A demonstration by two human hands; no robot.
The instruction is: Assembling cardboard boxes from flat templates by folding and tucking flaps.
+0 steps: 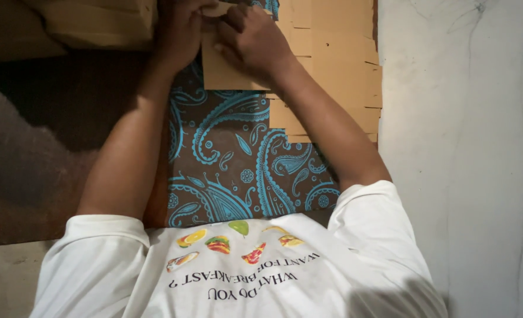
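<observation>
At the top centre of the frame, the left hand (182, 29) and right hand (252, 38) both pinch 1 brown card (229, 73), above a paisley cloth (238, 159); stacked cards (338, 59) lie right.

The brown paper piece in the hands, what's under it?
Under the brown paper piece lies brown cloth with blue swirls, and more paper sheets beside it. Whatever sits directly beneath it stays covered.
</observation>
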